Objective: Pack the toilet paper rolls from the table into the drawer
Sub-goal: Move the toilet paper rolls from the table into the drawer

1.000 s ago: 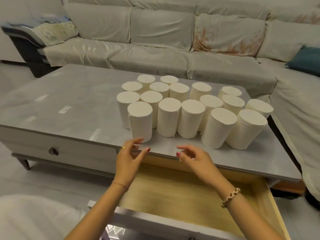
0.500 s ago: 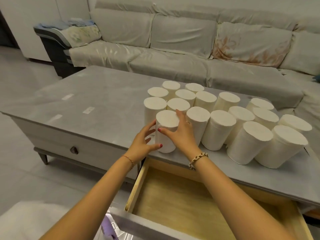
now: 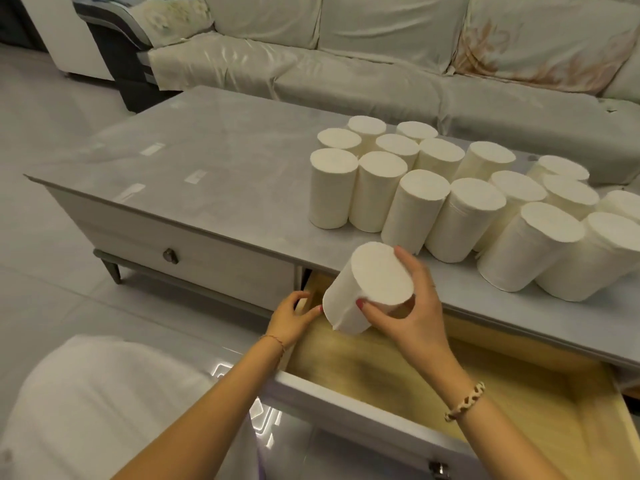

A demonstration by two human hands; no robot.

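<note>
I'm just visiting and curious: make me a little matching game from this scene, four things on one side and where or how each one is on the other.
Things:
1. White toilet paper roll gripped by the right hand
2. Pale wooden drawer
3. Cluster of white paper rolls
4. Round dark knob

States:
A. Standing on the grey tabletop
B. Pulled open
C. On the closed drawer front
D. Held tilted above the open drawer

Pairs: 1-D, 2-B, 3-A, 4-C

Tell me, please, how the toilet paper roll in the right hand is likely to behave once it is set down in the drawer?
The roll is probably light: the right hand lifts it alone. It looks soft, so should tolerate squeezing. Laid sideways in the drawer it may roll, being cylindrical.
</note>
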